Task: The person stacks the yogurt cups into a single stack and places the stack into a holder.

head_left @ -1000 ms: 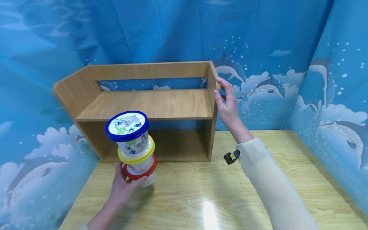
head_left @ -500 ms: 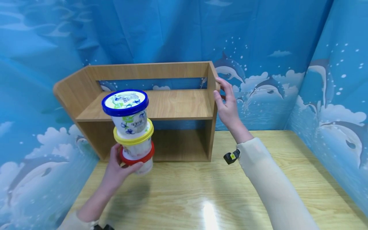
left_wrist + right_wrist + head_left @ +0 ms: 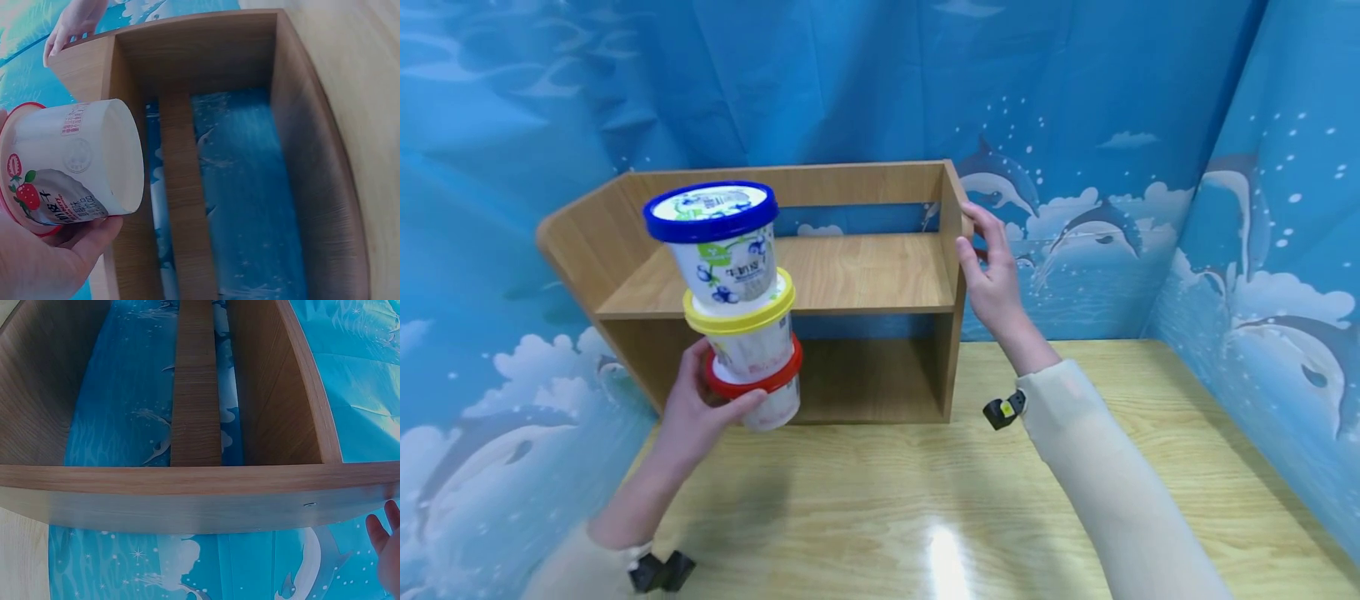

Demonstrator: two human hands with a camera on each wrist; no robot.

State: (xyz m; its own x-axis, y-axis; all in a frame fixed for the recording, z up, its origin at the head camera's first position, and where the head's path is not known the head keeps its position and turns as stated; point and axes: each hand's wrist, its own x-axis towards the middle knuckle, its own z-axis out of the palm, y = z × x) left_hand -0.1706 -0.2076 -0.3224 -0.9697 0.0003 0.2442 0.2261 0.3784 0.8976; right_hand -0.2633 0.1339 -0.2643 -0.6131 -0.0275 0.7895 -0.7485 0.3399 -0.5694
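My left hand (image 3: 700, 400) grips the lowest tub (image 3: 81, 159) of a stack of three white ice-cream tubs, round its red lid (image 3: 775, 375); strawberries are printed on its side. On it stands a yellow-lidded tub (image 3: 748, 346), topped by a blue-lidded tub (image 3: 726, 267) with a blueberry print. The stack leans a little left, raised above the table in front of the wooden shelf unit (image 3: 872, 271). My right hand (image 3: 996, 287) rests its fingers and thumb on the front edge of the shelf's right side panel (image 3: 187, 509).
The shelf unit has an upper board (image 3: 872, 258) and a lower compartment (image 3: 872, 379). It stands on a light wooden table (image 3: 865, 500) against a blue dolphin-print curtain (image 3: 850, 83). A black wrist camera (image 3: 1003, 410) sits at the right cuff.
My left hand has lifted the tub stack upward and slightly left, from low over the table to in front of the upper board. My right hand has stayed on the side panel.
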